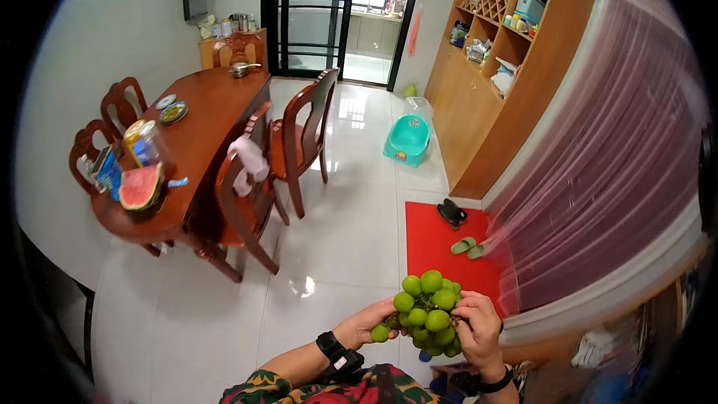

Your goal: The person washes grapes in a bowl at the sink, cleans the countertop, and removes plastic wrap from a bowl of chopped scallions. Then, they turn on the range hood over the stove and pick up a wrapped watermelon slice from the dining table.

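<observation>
Both hands are closed around a bunch of round, glossy green fruit (437, 320), held low and slightly right of centre. The left hand (372, 322) has its grip on the bunch's left side, with the fingers partly hidden beneath the fruit; the right hand (480, 325) has its grip on the right edge, the thumb and fingers bent against it. Most of the bunch lies between the two grips, with one fruit hanging low beside the left fingers. A black strap with a small device (340, 353) circles the left wrist. Beyond the hands, a flat red mat (430, 236) carries dark shoes (452, 213) and pale green slippers (464, 245), next to a sheer purple curtain (591, 157). Farther off stands a turquoise plastic child's seat (409, 140). To the left, a long red-brown wooden bench (202, 116) bears a cut piece of red watermelon (140, 185).
</observation>
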The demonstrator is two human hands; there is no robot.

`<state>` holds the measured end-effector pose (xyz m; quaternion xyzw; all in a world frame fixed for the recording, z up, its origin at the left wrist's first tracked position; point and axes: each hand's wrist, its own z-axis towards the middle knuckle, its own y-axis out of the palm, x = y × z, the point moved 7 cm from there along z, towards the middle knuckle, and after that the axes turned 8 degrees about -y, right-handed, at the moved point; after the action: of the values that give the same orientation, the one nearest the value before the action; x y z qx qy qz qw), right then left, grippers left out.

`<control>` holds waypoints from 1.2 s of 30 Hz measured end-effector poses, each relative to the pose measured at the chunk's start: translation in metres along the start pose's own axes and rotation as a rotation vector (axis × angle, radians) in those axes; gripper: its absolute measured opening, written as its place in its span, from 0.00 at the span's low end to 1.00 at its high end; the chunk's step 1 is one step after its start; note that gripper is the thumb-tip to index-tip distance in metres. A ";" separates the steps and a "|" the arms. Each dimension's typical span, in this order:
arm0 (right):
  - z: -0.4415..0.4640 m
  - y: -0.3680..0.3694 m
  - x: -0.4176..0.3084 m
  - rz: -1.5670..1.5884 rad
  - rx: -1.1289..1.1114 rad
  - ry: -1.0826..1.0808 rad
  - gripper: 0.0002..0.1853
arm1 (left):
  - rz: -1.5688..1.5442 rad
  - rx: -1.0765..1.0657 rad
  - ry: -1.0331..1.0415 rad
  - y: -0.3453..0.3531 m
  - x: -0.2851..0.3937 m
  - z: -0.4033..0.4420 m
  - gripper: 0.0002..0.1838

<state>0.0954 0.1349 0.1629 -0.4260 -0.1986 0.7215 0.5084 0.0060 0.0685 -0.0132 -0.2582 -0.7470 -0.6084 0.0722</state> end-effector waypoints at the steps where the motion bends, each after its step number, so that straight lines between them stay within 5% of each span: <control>1: -0.003 -0.008 0.001 -0.039 -0.010 0.019 0.07 | -0.020 -0.025 0.017 0.010 -0.002 0.008 0.20; 2: -0.006 -0.015 0.002 -0.078 -0.017 0.037 0.07 | -0.038 -0.048 0.034 0.017 -0.005 0.016 0.19; 3: 0.100 0.038 0.069 0.031 0.126 0.038 0.07 | 0.082 0.083 0.006 -0.034 0.138 0.019 0.19; 9: 0.201 0.036 0.201 -0.025 0.063 0.041 0.07 | -0.072 0.108 0.002 -0.072 0.241 0.137 0.16; 23: 0.538 0.154 0.448 0.121 0.086 -0.178 0.08 | -0.141 0.315 0.323 -0.216 0.620 0.242 0.16; 27: 0.638 0.183 0.512 0.087 0.093 -0.178 0.07 | -0.091 0.190 0.430 -0.243 0.746 0.282 0.16; 36: 0.835 0.232 0.651 0.084 0.116 -0.079 0.06 | -0.124 0.244 0.417 -0.301 0.973 0.362 0.14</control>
<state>-0.7959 0.7510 0.1929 -0.3750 -0.1585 0.7688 0.4932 -0.8951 0.6626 0.0444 -0.0699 -0.7984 -0.5569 0.2179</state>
